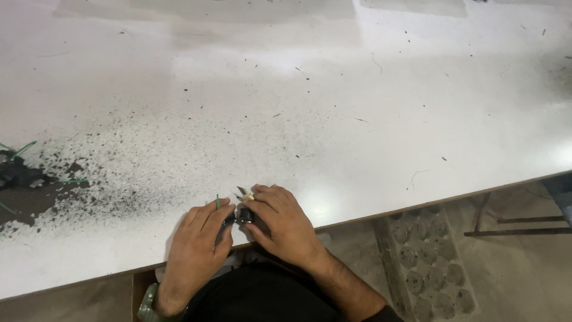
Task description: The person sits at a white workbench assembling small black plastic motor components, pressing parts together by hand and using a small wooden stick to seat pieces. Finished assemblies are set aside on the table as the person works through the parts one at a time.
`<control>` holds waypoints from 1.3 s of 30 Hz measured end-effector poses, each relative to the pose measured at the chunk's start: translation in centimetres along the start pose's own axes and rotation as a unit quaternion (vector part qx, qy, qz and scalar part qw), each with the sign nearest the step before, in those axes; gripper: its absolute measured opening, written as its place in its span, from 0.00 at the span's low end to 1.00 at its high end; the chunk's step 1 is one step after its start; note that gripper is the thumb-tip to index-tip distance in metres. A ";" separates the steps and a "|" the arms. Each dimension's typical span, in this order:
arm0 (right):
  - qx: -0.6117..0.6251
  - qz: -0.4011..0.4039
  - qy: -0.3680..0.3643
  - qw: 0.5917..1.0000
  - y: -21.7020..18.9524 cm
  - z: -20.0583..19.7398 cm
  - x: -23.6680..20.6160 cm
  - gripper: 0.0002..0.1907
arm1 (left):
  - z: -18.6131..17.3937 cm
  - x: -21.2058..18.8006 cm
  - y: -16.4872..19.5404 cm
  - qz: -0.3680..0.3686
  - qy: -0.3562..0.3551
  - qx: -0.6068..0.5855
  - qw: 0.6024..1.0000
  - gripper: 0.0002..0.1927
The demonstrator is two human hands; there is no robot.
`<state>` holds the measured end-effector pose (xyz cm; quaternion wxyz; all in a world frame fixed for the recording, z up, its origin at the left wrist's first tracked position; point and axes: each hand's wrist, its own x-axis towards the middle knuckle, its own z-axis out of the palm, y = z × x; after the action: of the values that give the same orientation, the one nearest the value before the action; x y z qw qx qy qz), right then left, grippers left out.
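Both my hands rest together on the near edge of a white table (pixel 333 101). My left hand (pixel 196 250) pinches a small dark piece (pixel 237 217) with a thin green wire (pixel 217 201) sticking up beside its fingers. My right hand (pixel 280 223) closes over the same dark piece from the right and grips a small blade with a pale handle (pixel 244 194), its tip pointing up and to the left. Most of the dark piece is hidden under my fingers.
Black specks and dust (pixel 113 173) spread over the table's left part. A heap of dark scraps with green wires (pixel 21 173) lies at the far left edge. Past the table's right edge, a patterned floor (pixel 429 262) and metal legs (pixel 518 225) show.
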<state>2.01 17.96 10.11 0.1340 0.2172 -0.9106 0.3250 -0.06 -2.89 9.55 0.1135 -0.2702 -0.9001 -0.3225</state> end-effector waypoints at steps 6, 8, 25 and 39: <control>0.016 -0.002 0.014 1.000 0.5 0.1 -0.6 0.24 | 0.2 0.0 0.4 0.019 -0.006 0.005 1.000 0.24; -0.002 0.003 0.029 1.000 0.4 0.1 -0.6 0.25 | 0.1 0.0 0.4 0.008 -0.013 -0.009 1.000 0.21; -0.060 0.224 0.102 0.967 11.4 -7.9 -5.5 0.14 | 1.8 -1.2 -1.0 -0.047 -0.042 0.023 0.998 0.17; -0.321 0.306 0.322 0.836 17.8 -11.2 -11.8 0.26 | 1.8 -0.8 -0.4 -0.034 0.012 0.019 0.999 0.16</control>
<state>4.78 41.23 4.49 0.3753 -0.2444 -0.8895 0.0899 0.35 -2.34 7.64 0.1182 -0.2335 -0.9134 -0.3117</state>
